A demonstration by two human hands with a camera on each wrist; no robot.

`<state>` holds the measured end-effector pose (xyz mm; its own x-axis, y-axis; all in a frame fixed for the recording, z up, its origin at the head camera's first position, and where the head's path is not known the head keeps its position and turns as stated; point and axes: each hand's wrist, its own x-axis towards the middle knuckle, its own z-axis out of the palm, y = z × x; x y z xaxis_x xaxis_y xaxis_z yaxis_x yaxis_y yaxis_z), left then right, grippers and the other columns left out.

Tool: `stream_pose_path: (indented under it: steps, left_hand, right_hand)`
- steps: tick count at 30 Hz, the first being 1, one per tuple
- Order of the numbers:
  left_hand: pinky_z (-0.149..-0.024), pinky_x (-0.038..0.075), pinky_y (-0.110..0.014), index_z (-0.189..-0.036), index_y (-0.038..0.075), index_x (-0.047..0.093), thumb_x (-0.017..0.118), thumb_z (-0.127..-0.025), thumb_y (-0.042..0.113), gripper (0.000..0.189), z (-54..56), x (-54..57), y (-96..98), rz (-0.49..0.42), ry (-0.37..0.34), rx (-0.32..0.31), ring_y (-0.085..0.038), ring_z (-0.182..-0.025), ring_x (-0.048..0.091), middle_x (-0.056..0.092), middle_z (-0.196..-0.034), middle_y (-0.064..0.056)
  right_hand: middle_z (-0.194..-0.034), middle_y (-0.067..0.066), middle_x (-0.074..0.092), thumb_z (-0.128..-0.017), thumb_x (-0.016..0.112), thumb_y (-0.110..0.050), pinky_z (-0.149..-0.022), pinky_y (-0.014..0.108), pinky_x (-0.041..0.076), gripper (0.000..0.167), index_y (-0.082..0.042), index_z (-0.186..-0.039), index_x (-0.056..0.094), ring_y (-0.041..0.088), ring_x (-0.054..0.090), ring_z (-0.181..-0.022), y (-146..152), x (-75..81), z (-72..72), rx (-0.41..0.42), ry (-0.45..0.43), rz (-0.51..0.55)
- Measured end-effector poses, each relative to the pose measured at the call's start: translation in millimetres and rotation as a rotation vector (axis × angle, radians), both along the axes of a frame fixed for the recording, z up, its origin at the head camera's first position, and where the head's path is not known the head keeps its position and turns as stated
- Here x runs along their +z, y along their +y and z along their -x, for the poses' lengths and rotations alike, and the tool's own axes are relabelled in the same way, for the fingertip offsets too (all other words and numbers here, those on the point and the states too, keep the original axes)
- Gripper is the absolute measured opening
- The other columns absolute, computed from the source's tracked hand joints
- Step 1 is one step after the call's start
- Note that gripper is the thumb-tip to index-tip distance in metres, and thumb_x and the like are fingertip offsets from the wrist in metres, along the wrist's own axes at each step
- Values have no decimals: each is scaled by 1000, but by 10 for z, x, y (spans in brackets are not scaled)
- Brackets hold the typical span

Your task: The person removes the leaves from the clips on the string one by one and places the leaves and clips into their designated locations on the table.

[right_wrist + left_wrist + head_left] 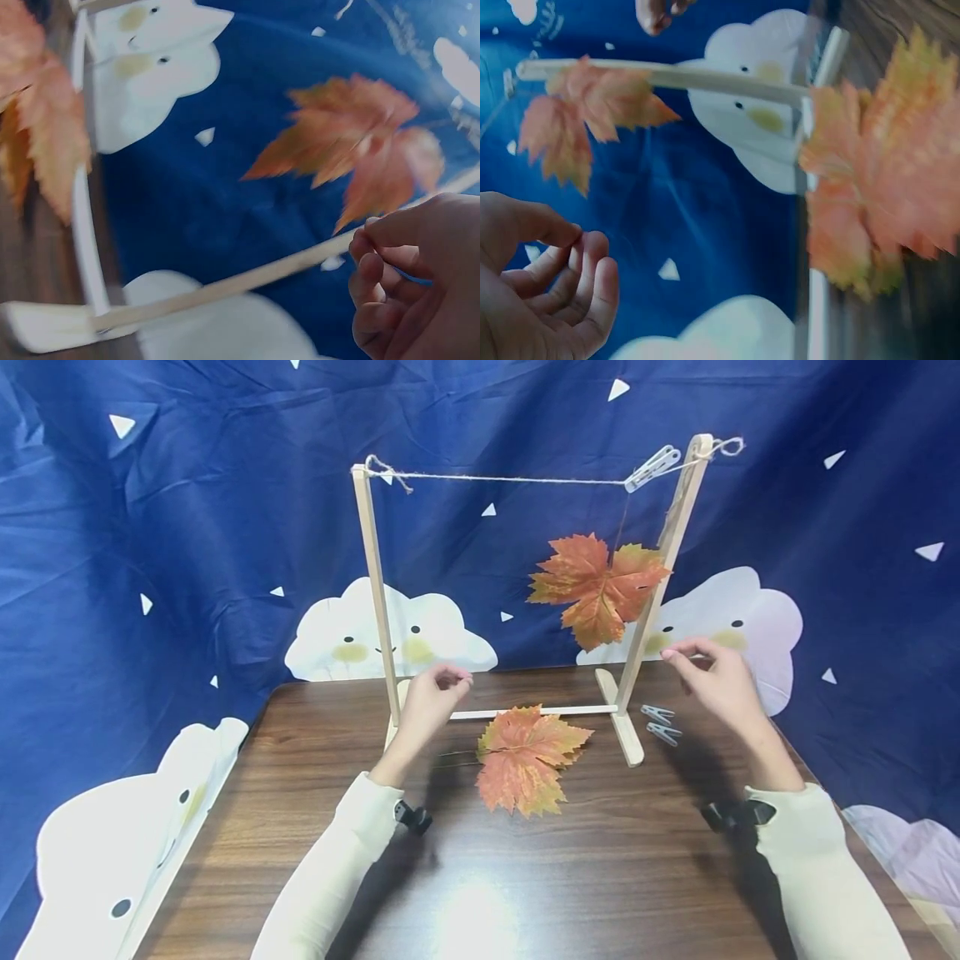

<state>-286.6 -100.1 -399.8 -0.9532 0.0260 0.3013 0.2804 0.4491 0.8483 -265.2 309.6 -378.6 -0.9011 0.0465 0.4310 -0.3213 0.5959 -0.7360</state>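
Note:
My left hand (438,689) hovers near the left post of a wooden frame (378,593), fingers loosely bent and nothing visible in them. In the left wrist view its thumb tip meets a fingertip. My right hand (716,681) is raised beside the right post, fingers likewise loosely bent and holding nothing that shows. From the string (510,479) between the posts, a white clothespin (652,469) suspends an orange maple leaf (600,589) by its stem. Between my hands, more leaves (525,764) lie overlapped on the table, stems pointing left.
Two light-blue clothespins (660,724) lie on the brown wooden table (315,852), right of the frame's right foot (626,735). A white crossbar (577,711) joins the feet. Behind hangs a blue curtain (187,485) with cloud prints.

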Motion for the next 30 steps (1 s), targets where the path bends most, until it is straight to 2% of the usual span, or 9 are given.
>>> stream_pose_path:
  steps: [6,10,16,21,24,30]
  left_hand:
    - [-75,48,-21,-97,2,77,72,-91,5,8,-16,260,188,-74,101,-113,-12,-80,63,76,-93,-15]
    - [-71,49,-18,-99,-1,75,72,-93,4,8,-24,424,355,-119,116,-187,-7,-75,64,75,-92,-16]
    - [-66,54,-21,-100,1,74,72,-97,4,4,-22,684,607,-160,116,-268,-24,-76,72,76,-88,-16]
    - [-64,55,-23,-100,5,75,72,-99,8,4,6,894,793,-134,123,-301,-29,-78,73,75,-84,-9]
    - [-64,54,-23,-99,7,75,72,-99,9,4,28,1016,890,-125,128,-310,-27,-77,73,74,-83,-7]
    - [-68,54,-23,-100,8,74,71,-100,11,5,81,1258,1056,-69,168,-305,-16,-76,70,76,-88,-7]
  right_hand:
    - [-71,-28,62,-103,71,-20,-51,16,42,24,2,-112,73,-3,53,-53,-163,450,-47,3,26,22]
    - [-64,-21,59,-102,73,-22,-47,21,36,20,-3,-108,74,1,51,-50,-239,683,-47,4,49,24]
    - [-67,-21,63,-101,75,-18,-49,19,40,19,0,-107,76,5,53,-48,-368,1001,6,29,121,50]
    - [-68,-24,67,-100,75,-18,-49,18,42,12,-7,-103,78,4,55,-48,-473,1238,81,38,149,72]
    - [-66,-21,68,-99,76,-19,-49,17,43,7,-13,-102,79,4,56,-48,-517,1373,132,44,165,64]
    - [-64,-12,67,-99,76,-20,-44,19,37,4,-17,-101,78,4,57,-46,-561,1649,218,76,200,92]
